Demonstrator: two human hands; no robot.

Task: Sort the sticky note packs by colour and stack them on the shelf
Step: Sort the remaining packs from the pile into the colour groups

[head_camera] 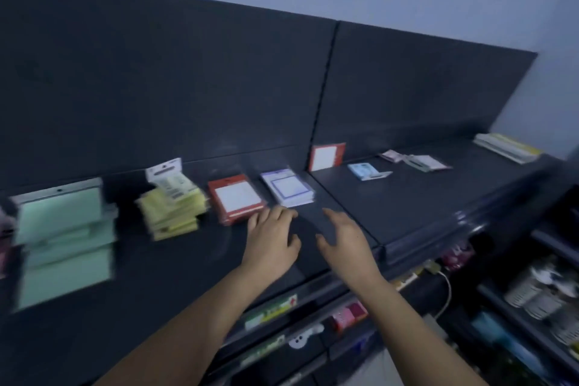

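Sticky note packs lie on a dark shelf (407, 197). From the left there is a green stack (62, 241), a yellow stack (172, 204), a red-framed pack (235, 197) and a purple-framed stack (286, 186). Another red-framed pack (326, 156) leans upright against the back panel. Further right lie a light blue pack (365, 171), a pink pack (391, 155) and a pale green pack (426, 162). My left hand (272, 241) hovers, fingers relaxed, just in front of the red and purple packs. My right hand (344, 241) is beside it, fingers spread, holding nothing.
A long flat yellow-and-white package (507, 147) lies at the shelf's far right end. Below the shelf edge are lower racks with price labels (272, 310), small pink items (349, 316), a white cable (445, 291) and bottles (539, 291). The view is motion-blurred at the left.
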